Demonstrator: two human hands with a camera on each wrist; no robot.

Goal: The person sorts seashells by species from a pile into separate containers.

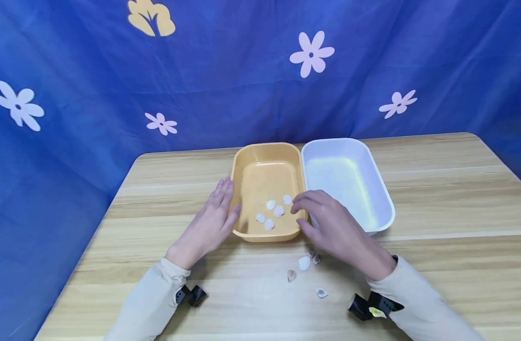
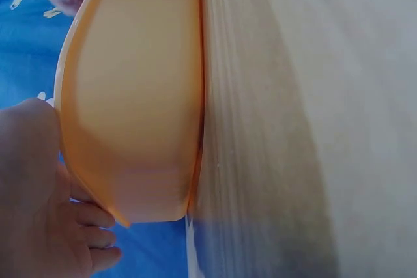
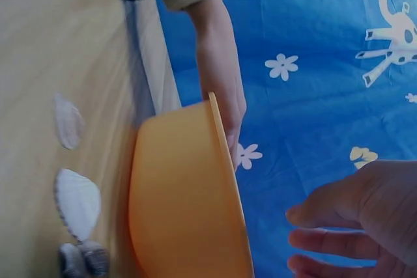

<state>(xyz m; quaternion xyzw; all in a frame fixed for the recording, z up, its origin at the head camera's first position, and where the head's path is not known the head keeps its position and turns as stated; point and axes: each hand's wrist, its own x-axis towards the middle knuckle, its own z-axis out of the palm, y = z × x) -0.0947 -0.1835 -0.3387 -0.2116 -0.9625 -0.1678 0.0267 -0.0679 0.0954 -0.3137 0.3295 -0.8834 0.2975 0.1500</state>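
Several small white seashells lie in the near half of an orange tray. My left hand rests against the tray's left rim, its fingers fairly straight and the thumb over the edge. Above the tray's right rim hovers my right hand, fingers loosely bent and apart from the thumb. Nothing shows between them in the right wrist view, where the hand is beside the tray wall. On the table in front lie more seashells: a white one, a brownish one and a greyish one.
A white tray stands against the orange tray's right side, partly behind my right hand. Both are on a light wooden table. Behind the table hangs a blue cloth with flower prints.
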